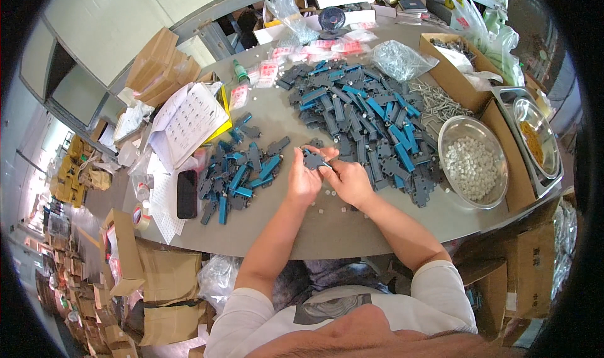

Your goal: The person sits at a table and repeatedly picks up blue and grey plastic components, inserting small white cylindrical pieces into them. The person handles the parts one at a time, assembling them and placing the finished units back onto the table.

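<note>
Both hands meet at the middle of the worktable [283,232]. My left hand [304,180] is closed round a dark grey plastic part [312,161] with a flat, notched outline. My right hand [350,179] pinches at the part's right edge, where a small slim piece shows at the fingertips, too small to name. Just beyond the hands spreads a large heap of grey and blue plastic parts [371,119]. A smaller pile of similar parts [236,175] lies to the left. A few little white pieces are scattered on the table near my right wrist.
To the right stand a steel bowl of small white pieces [475,160], loose long screws [440,103], a cardboard box [459,75] and a steel dish with yellow pieces [535,141]. A black phone [187,194] and printed papers [189,119] lie left. A small fan [331,19] stands at the back.
</note>
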Tool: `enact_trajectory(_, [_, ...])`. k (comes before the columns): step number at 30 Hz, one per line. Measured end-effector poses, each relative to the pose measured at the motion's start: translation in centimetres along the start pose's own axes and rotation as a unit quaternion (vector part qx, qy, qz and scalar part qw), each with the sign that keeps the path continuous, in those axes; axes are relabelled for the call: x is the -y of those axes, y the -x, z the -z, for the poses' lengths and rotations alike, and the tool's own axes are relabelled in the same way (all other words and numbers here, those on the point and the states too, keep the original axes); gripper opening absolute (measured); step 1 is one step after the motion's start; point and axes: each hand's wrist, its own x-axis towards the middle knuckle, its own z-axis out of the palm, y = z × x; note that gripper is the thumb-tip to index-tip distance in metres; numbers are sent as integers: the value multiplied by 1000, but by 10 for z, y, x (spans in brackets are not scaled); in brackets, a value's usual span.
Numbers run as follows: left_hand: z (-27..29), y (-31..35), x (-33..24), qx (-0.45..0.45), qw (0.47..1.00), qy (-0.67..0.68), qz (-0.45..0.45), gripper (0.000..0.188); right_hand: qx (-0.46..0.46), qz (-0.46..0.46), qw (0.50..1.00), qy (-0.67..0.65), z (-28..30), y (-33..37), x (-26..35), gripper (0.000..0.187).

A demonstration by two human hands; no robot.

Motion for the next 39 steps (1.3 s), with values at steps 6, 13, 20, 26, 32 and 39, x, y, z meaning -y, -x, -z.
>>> enact_trajectory(6, [4,1,-3,-26,999,17,27,44,-31,5,999,17,-9,1,-4,35])
enact_trajectory(13, [4,3,2,0,998,-54,15,26,-45,-57,996,-40,-3,-7,-14,40])
enact_trajectory(20, [12,2,4,63,996,-58,39,28,19,-66,960,-270,-14,-8,-29,34])
enact_trajectory(26, [10,2,6,51,998,-31,31,30,11,-86,973,-214,-6,-7,-13,32])
enact_trajectory(32, [1,3,1,54,998,-1,23,29,-11,-71,970,-232,-13,-6,-21,32])
enact_trajectory(39, [2,2,0,77,997,9,23,31,-2,-60,977,-206,-11,-5,-18,33])
